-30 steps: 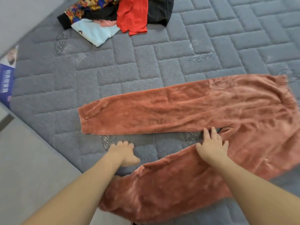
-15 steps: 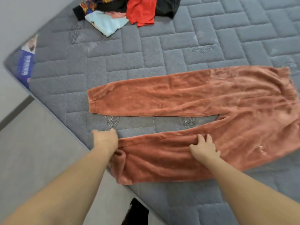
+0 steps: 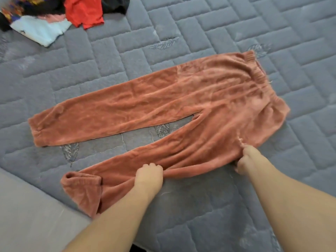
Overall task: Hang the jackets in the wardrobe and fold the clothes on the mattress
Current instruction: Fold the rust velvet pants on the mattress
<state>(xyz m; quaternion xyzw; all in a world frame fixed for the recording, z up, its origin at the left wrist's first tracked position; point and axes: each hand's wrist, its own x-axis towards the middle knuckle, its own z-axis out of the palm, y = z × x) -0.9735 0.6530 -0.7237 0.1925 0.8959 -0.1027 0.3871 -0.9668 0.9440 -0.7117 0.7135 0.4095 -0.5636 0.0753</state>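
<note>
Trousers (image 3: 163,110) flat on mattress (image 3: 236,33); my left hand (image 3: 149,174) and right hand (image 3: 249,160) pinch near leg's lower edge. I lift both evenly, lay leg squarely over far leg.

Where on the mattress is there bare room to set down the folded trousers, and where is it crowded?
Bare mattress runs wide between the clothes pile and the trousers, and beyond the waistband at right. Another bare patch lies near the right hand. The strip between the two legs is narrow. The far left corner is crowded; the left hand grips the near leg, whose cuff overhangs the edge.
</note>
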